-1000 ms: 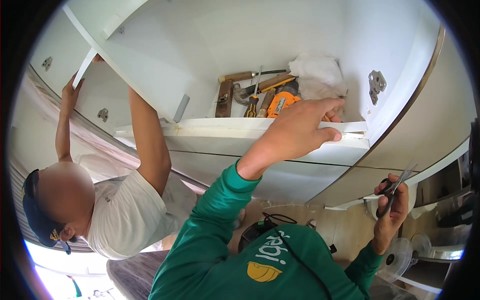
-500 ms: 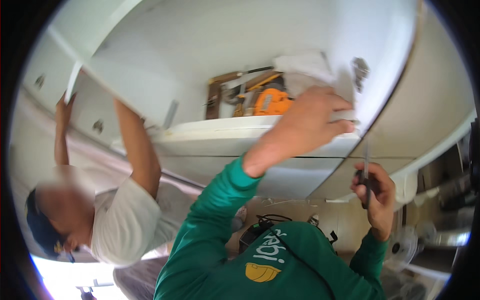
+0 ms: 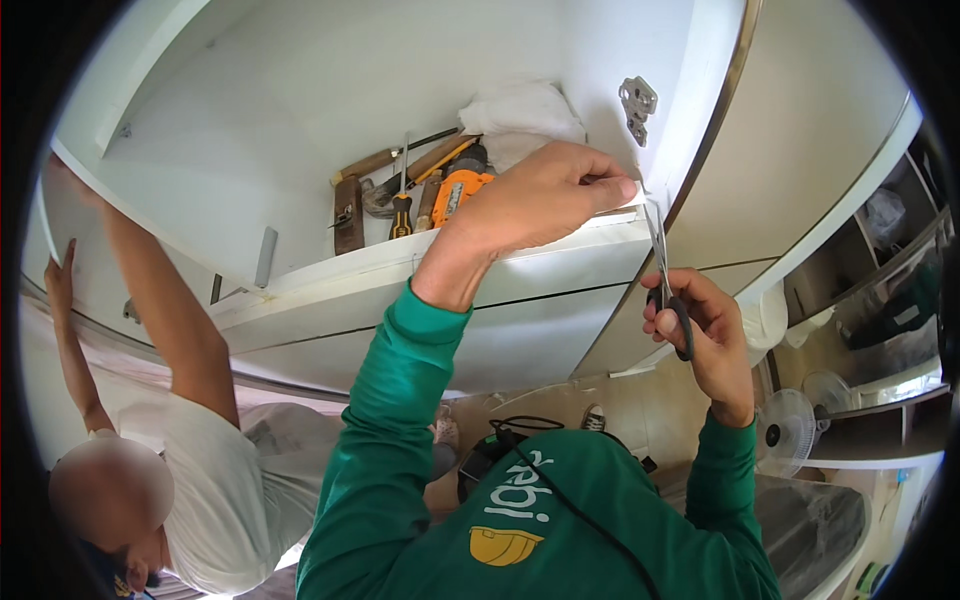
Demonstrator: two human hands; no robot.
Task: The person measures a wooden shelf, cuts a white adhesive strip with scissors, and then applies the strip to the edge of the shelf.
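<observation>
My left hand [image 3: 545,200] reaches over the front edge of a white cabinet [image 3: 400,285]. Its thumb and fingers pinch a thin white strip [image 3: 632,192] at the right end of that edge. My right hand [image 3: 712,335] is closed round the black handles of a pair of scissors [image 3: 659,245], just below and right of the left fingertips. The blades point up at the strip's end. Whether they touch the strip or close on it I cannot tell. My left hand partly covers an orange power tool [image 3: 459,193] inside the cabinet.
A hammer [image 3: 385,195], a screwdriver [image 3: 402,205], a wood-handled tool [image 3: 365,165] and a white cloth [image 3: 525,108] lie inside the cabinet. A metal hinge [image 3: 637,105] is on its right wall. On the left, a co-worker [image 3: 240,460] reaches into the adjoining compartment. A fan [image 3: 785,432] stands at right.
The scissors have come up to the left fingertips, and the left hand now pinches the white strip. The view has shifted, and the co-worker appears lower and farther left.
</observation>
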